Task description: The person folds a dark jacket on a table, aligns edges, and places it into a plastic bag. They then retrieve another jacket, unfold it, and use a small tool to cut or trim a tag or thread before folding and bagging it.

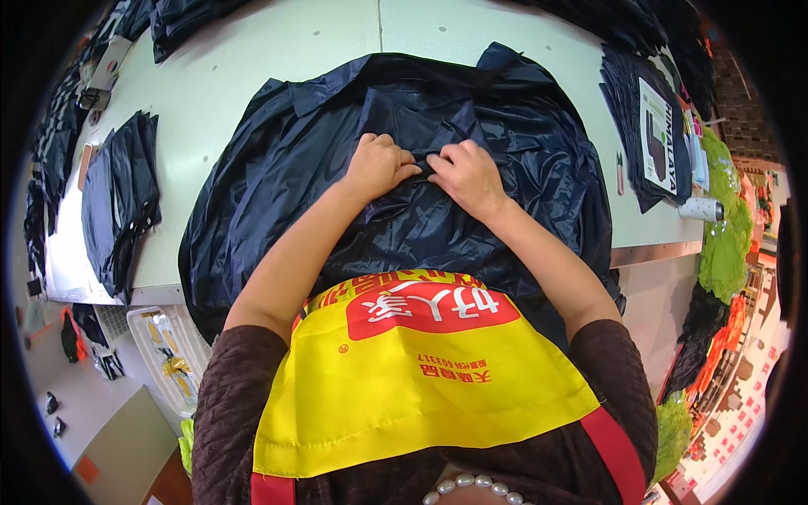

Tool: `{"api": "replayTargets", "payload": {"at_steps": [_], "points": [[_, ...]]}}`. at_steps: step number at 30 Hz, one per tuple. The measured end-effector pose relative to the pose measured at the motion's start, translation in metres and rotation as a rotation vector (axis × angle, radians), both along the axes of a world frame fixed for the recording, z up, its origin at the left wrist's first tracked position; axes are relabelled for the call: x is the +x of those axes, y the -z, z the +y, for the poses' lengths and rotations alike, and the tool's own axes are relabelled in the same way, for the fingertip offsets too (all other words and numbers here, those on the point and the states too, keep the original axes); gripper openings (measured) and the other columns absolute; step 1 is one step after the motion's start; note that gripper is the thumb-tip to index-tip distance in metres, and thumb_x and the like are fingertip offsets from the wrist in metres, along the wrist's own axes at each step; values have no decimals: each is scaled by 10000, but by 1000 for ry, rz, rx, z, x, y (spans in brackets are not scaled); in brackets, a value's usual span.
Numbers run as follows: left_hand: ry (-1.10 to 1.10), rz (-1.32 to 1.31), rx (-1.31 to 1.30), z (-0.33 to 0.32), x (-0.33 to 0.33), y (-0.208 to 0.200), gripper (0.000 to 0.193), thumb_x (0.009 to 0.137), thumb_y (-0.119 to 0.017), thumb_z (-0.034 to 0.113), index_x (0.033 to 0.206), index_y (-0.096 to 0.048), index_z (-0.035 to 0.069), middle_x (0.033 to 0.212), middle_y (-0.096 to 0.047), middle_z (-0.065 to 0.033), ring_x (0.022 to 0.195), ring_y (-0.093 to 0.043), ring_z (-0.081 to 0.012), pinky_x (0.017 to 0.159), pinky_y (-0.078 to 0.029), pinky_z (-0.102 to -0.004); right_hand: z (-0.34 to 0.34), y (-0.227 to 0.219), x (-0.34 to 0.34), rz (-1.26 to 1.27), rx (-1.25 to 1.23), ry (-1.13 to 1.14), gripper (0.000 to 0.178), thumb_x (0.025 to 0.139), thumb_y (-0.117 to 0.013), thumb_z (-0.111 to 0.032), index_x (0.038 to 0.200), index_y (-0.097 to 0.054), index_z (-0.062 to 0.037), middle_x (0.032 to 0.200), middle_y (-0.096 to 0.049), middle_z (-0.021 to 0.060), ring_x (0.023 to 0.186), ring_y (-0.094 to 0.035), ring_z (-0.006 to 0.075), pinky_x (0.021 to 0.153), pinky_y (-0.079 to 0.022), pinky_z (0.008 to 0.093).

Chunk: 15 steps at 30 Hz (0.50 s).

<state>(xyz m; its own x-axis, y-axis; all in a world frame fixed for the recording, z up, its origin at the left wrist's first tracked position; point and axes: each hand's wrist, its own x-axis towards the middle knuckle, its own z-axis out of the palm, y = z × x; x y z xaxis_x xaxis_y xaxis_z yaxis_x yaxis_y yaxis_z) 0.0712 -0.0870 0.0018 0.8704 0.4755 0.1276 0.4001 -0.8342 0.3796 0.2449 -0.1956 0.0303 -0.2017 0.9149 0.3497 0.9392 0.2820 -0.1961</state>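
Observation:
A large dark navy garment of thin, shiny fabric (522, 143) lies spread and wrinkled over the table in front of me, its near part hanging over the edge against my apron. My left hand (381, 167) is closed, fingers curled and pinching the fabric near the garment's middle. Close beside it, my right hand (468, 175) also has its fingers bent and pressed on the same cloth. The fingertips of both hands nearly meet, with a small fold of fabric between them. A loose, folded layer of the fabric lies just beyond the hands.
On the pale table (252, 50), a stack of dark cut pieces (122, 198) lies left. Another dark stack (627, 118) with a printed bag (661, 139) sits right, near small snips (620, 172) and a thread spool (701, 209). Bright green material (725, 223) hangs beyond the right edge.

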Motion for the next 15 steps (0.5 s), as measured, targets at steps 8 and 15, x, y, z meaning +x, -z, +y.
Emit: {"api": "replayTargets", "payload": {"at_steps": [8, 15], "points": [[-3, -216, 304, -8, 4, -32, 226, 713, -711, 343, 774, -702, 125, 786, -662, -27, 912, -545, -175, 836, -361, -356, 41, 19, 26, 253, -538, 15, 152, 788, -645, -223, 857, -681, -92, 897, -654, 75, 909, -595, 268, 765, -486, 367], [-4, -46, 51, 35, 14, 0, 207, 755, -667, 339, 817, -720, 148, 810, -677, 45, 854, -537, -176, 796, -349, -343, 42, -1, 20, 104, -74, -150, 157, 722, -709, -199, 826, -681, -86, 761, -624, 87, 793, -578, 244, 698, -484, 334]]}}
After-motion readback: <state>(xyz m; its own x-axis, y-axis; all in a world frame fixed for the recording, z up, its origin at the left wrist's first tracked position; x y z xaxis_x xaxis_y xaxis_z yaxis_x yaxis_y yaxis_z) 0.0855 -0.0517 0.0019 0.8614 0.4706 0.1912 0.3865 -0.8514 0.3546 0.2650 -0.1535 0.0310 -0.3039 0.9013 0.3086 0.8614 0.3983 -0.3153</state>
